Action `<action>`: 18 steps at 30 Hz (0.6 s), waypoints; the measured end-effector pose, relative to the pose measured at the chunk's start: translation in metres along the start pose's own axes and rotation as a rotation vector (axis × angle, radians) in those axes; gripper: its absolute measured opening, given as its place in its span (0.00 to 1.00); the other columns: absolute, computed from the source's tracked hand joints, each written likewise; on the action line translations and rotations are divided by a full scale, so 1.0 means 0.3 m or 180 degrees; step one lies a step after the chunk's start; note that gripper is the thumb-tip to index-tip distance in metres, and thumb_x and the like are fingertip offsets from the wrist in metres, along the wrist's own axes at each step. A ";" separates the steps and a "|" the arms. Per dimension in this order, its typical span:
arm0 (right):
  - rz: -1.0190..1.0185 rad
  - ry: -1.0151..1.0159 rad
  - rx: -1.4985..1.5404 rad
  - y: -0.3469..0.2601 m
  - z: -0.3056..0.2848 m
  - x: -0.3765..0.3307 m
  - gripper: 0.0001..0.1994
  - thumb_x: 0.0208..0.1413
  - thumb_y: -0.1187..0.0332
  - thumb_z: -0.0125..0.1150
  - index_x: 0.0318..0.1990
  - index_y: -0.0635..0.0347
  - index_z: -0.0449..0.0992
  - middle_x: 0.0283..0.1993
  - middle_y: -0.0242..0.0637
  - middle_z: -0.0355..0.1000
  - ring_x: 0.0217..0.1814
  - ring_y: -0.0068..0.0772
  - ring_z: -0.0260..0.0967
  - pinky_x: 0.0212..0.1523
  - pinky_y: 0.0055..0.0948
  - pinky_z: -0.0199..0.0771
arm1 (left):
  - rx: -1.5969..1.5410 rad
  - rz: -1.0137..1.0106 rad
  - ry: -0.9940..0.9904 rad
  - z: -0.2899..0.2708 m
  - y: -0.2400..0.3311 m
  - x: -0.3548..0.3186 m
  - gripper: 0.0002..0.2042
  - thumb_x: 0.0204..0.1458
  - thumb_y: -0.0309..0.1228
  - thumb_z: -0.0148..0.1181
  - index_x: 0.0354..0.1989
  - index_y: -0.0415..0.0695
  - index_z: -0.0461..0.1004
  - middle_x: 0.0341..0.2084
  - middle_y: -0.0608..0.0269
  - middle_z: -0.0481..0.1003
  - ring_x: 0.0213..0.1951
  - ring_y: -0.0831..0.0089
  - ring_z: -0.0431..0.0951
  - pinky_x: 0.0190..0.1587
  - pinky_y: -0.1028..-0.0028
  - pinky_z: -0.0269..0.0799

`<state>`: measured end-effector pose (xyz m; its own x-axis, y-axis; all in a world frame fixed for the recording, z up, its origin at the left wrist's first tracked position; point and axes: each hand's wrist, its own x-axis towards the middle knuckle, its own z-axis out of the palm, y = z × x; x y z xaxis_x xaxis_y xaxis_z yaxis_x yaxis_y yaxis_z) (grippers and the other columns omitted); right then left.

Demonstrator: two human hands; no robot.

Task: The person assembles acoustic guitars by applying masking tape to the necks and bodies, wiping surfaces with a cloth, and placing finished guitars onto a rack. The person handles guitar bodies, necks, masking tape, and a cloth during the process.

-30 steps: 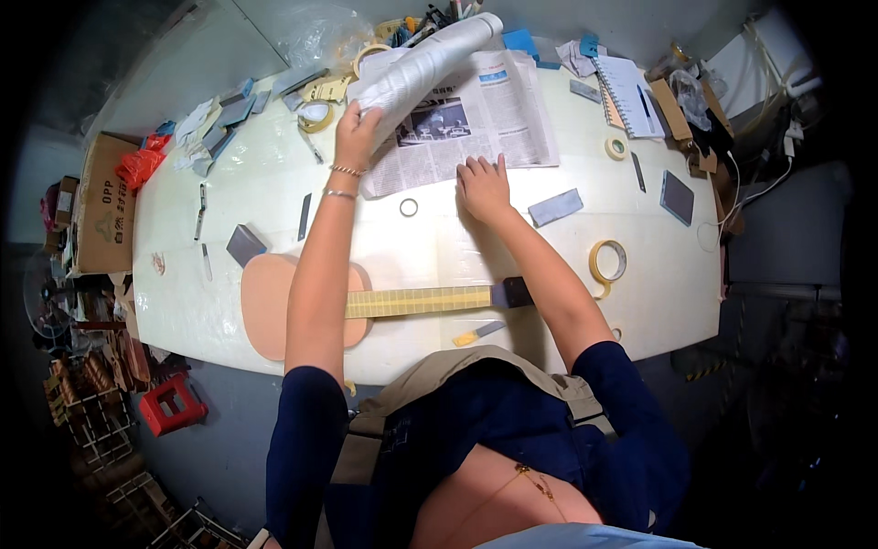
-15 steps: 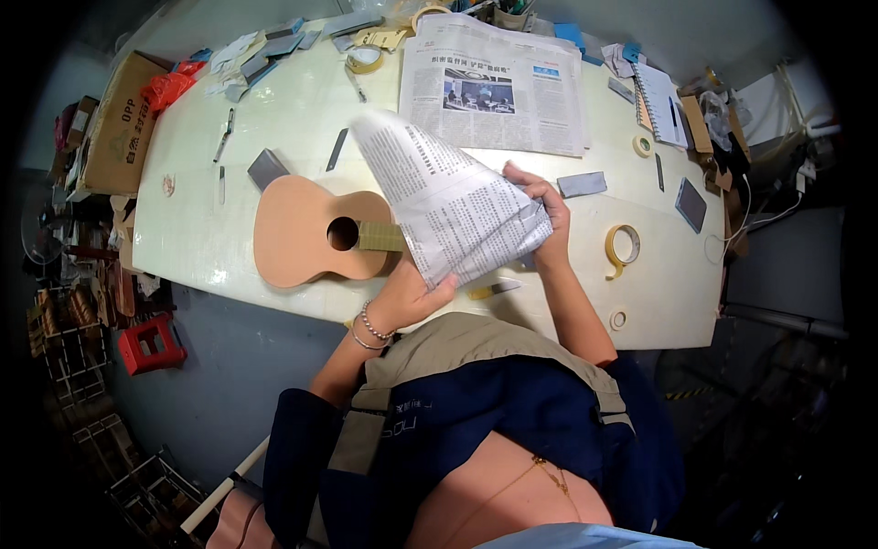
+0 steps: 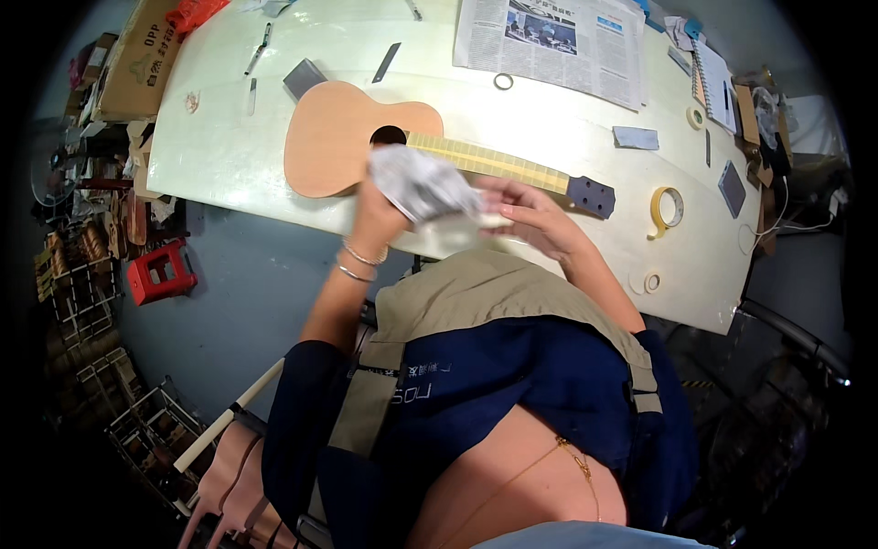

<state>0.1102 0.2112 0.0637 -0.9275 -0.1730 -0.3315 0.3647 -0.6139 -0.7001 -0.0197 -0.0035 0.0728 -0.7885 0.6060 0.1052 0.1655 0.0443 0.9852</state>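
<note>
Both hands [image 3: 457, 206] clutch crumpled newspaper [image 3: 421, 183] above ukulele [image 3: 352, 137].

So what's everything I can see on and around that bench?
ukulele: one, pale wood, dark headstock, flat on the white table
crumpled newspaper: one, grey, in both hands
open newspaper: one, table's far side
tape rolls: yellow right of the headstock; small cream ones
ring: one, by the open newspaper
grey blocks: three
notebook: one, spiral, far right
cardboard box: one, brown, left
red crate: one, on the floor
left hand: grip on the crumpled newspaper
right hand: fingers on it too
</note>
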 end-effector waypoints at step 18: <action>-0.1453 0.2566 -0.4955 0.081 -0.220 0.204 0.06 0.51 0.67 0.53 0.35 0.49 0.76 0.21 0.36 0.69 0.25 0.38 0.69 0.25 0.36 0.68 | 0.5369 0.0680 -0.0046 -0.159 -0.392 0.325 0.49 0.29 0.37 0.72 0.65 0.55 0.52 0.63 0.51 0.53 0.66 0.52 0.45 0.63 0.42 0.37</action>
<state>0.0677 0.2365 -0.0152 -0.8755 0.4504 0.1751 0.2950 0.7851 -0.5446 -0.1443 0.0126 -0.0262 -0.6670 0.7187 0.1967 0.6663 0.6934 -0.2742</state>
